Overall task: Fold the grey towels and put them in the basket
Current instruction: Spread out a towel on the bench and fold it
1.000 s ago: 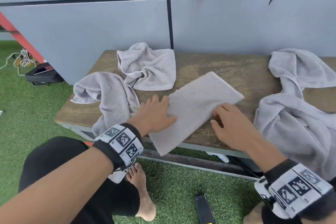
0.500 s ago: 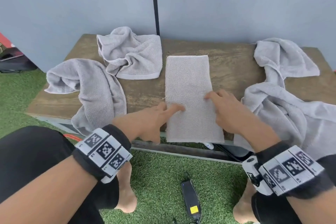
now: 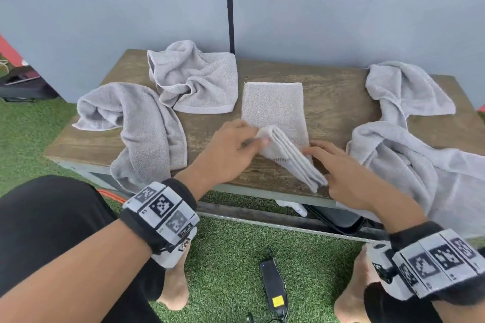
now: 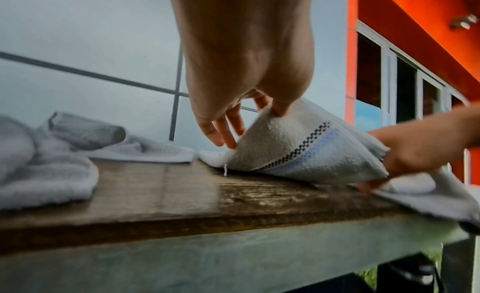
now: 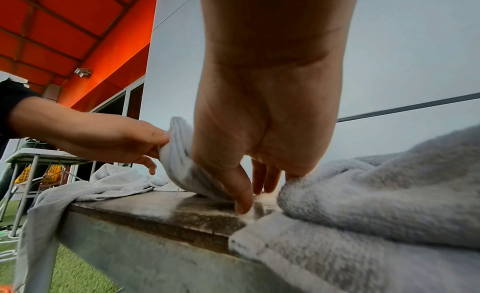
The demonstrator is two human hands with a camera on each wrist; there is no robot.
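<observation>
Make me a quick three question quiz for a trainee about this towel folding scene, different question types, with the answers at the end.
1. True or false: the near end of the folded towel is lifted off the table.
2. Multiple choice: which hand pinches the raised end of that towel at its upper left corner? A) left hand B) right hand C) neither
3. Fill in: counting the folded one, the head view shows ____ grey towels on the table, and no basket is in view.

Key: 1 true. 2 A. 3 four: the draped towel, the crumpled towel and the large towel wait unfolded.
</observation>
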